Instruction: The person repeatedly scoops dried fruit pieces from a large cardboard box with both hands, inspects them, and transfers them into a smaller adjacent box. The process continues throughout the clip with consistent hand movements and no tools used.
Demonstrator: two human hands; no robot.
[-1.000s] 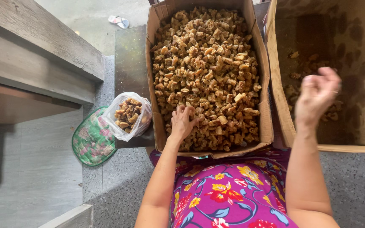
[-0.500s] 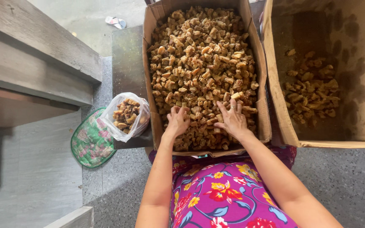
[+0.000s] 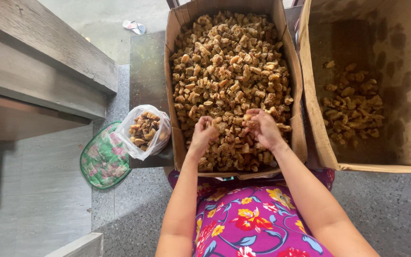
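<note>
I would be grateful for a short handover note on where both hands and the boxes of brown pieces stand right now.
Left hand: over the near end of the full cardboard box, fingers curled on a few brown pieces.
Right hand: beside it over the same box, also holding pieces.
Second cardboard box, to the right: only a thin layer of pieces on its bottom.
Clear plastic bag, left of the full box: holds some pieces, next to a green floral mat.
The first box is nearly full, so most pieces remain there.
</note>
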